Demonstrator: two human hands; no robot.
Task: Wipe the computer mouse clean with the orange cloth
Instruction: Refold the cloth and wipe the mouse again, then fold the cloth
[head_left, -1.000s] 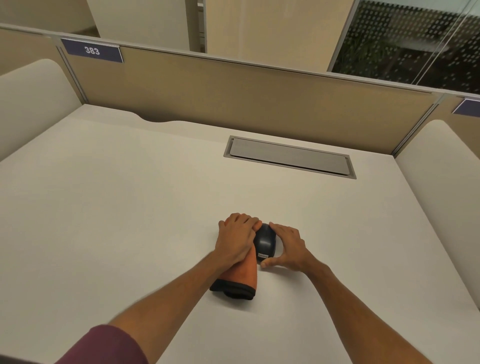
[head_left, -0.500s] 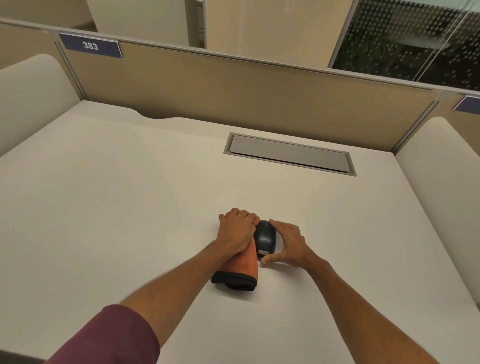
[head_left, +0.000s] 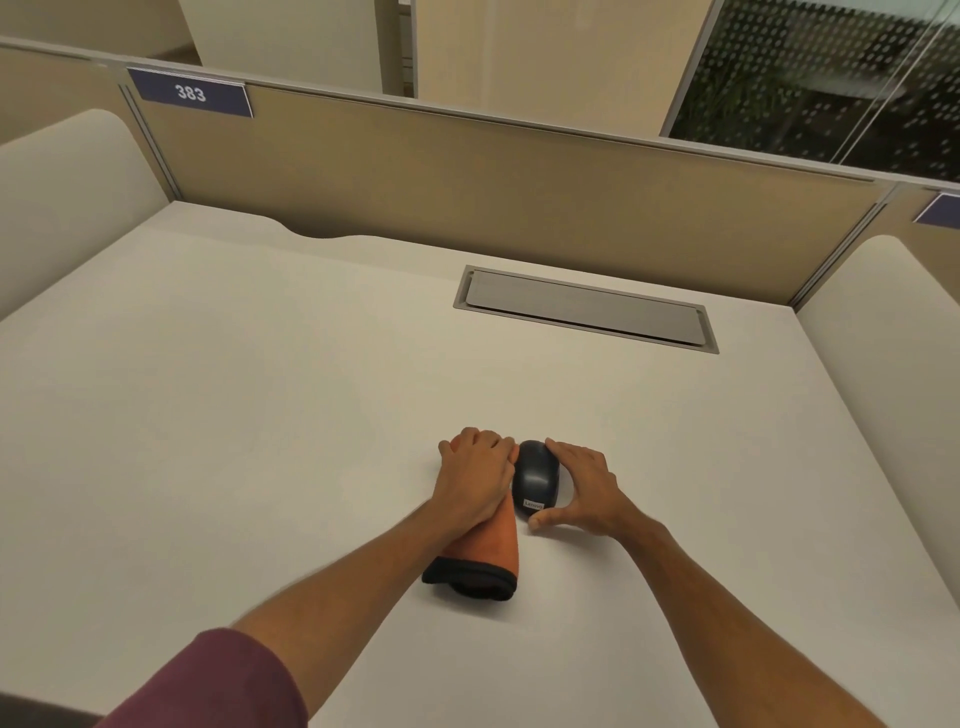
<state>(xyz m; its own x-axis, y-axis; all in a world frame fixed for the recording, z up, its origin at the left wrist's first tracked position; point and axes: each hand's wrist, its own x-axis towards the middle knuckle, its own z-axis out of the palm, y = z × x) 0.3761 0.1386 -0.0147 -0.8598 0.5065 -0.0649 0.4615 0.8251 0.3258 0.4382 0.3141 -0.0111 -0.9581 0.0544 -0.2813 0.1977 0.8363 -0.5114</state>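
Note:
A dark computer mouse (head_left: 536, 478) lies on the white desk (head_left: 260, 415), near the front middle. My right hand (head_left: 582, 488) cups its right side, with fingers along the far edge and the thumb at its near end. An orange cloth (head_left: 493, 545) with a black hem is folded just left of the mouse. My left hand (head_left: 475, 473) presses on the cloth's far part, fingers curled over it against the mouse's left flank. Much of the cloth lies hidden under that hand.
A grey cable hatch (head_left: 584, 309) is set into the desk behind the mouse. A tan partition (head_left: 493, 176) with a blue label 383 (head_left: 190, 93) closes the back. Rounded side panels (head_left: 62, 197) stand left and right.
Both hands, the cloth and the mouse keep nearly the same places. The left hand has shifted slightly along the mouse's left side. The view has tilted a little.

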